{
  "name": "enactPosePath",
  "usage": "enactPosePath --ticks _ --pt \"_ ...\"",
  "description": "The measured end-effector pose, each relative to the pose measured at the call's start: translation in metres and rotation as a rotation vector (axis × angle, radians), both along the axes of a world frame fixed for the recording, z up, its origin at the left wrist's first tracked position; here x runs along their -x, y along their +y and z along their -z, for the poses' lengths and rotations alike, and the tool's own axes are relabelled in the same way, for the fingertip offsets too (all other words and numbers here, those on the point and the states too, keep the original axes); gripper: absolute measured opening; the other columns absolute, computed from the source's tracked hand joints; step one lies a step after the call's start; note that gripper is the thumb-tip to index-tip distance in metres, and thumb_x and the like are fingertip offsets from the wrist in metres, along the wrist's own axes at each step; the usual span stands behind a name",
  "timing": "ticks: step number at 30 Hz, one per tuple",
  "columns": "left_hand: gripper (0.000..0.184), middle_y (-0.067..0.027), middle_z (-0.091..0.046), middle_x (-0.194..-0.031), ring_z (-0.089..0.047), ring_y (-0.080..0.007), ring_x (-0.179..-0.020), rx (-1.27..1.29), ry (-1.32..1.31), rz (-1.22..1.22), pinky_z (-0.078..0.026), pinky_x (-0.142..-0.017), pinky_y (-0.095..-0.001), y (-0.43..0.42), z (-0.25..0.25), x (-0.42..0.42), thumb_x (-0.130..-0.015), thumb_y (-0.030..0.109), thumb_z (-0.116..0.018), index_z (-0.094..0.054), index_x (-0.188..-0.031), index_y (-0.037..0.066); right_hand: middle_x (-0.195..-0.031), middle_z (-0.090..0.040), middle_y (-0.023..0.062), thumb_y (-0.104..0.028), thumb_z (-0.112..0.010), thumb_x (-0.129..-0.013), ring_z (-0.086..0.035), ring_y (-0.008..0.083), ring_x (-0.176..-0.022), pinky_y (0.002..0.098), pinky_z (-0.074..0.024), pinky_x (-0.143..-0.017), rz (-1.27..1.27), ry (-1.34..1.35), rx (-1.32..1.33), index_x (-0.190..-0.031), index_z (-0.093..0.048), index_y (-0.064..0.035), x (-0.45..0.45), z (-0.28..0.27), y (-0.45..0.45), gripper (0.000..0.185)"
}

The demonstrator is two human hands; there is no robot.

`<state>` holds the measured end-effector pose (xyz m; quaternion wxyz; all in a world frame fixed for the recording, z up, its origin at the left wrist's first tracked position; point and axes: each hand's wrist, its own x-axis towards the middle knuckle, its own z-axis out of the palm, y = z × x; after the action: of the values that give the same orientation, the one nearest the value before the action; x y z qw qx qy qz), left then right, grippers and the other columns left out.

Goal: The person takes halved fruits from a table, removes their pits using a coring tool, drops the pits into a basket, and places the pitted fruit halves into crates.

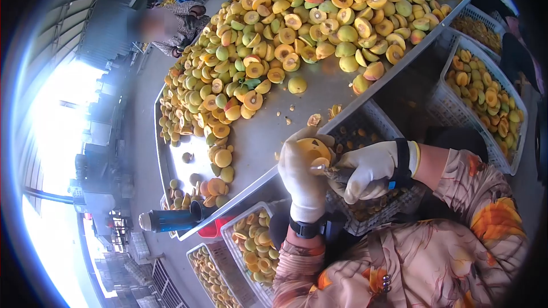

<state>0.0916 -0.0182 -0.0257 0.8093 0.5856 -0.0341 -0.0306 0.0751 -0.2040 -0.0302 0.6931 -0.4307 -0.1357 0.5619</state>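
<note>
The left hand (302,174), in a white glove, is closed around a yellow fruit (313,147), with the fingers curled over its upper side. The right hand (368,168), also gloved, is drawn narrow around a small tool (318,168); its tip points at the fruit, but contact cannot be confirmed. Both hands and the fruit are positioned just off the near edge of the metal table (268,128), roughly at mid-length.

A heap of halved fruits (308,17) extends along the table's far edge and left end, and reaches the near edge toward the right. Fruit scraps (314,120) lie inside the near edge, close to the left hand. A plastic crate (385,117) containing pieces is located below this edge, partly hidden by the hands. A blue bottle (174,221) is located at the near left corner. A co-worker (185,23) is beyond the far edge.
</note>
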Motion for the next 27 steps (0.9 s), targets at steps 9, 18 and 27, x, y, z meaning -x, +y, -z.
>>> enactPosePath --ticks 9,18,27 --pt "0.033 -0.0091 -0.072 -0.096 -0.066 -0.0168 -0.087 -1.383 0.302 -0.051 -0.052 -0.080 -0.0333 0.207 -0.049 0.069 -0.095 0.026 -0.070 -0.073 -0.107 -0.005 -0.102 -0.074 0.0214 -0.028 -0.062 -0.085 -0.071 0.0377 -0.100 0.0462 -0.0544 -0.087 -0.327 -1.044 0.809 -0.112 -0.069 -0.0019 0.025 0.008 -0.018 0.038" --pt "0.052 -0.0189 -0.073 -0.106 -0.069 -0.0302 -0.100 -1.420 -0.170 -0.198 -0.053 -0.089 -0.0386 0.192 0.014 -0.126 -0.090 0.033 -0.072 -0.064 -0.125 -0.004 -0.095 -0.073 0.0229 -0.020 -0.060 -0.085 -0.073 0.0387 -0.093 0.0494 -0.0562 -0.082 -0.224 -1.075 0.850 -0.107 -0.068 -0.0016 0.023 -0.004 -0.016 0.030" --pt "0.067 -0.0251 -0.060 -0.125 -0.056 -0.0416 -0.120 -1.846 -0.249 -0.292 -0.047 -0.098 -0.0543 0.097 0.082 -0.270 -0.083 0.055 -0.075 -0.065 -0.116 -0.002 -0.089 -0.072 0.0219 -0.018 -0.060 -0.087 -0.072 0.0393 -0.086 0.0508 -0.0563 -0.078 -0.216 -1.033 0.741 -0.108 -0.063 0.0008 0.010 -0.011 -0.018 0.028"
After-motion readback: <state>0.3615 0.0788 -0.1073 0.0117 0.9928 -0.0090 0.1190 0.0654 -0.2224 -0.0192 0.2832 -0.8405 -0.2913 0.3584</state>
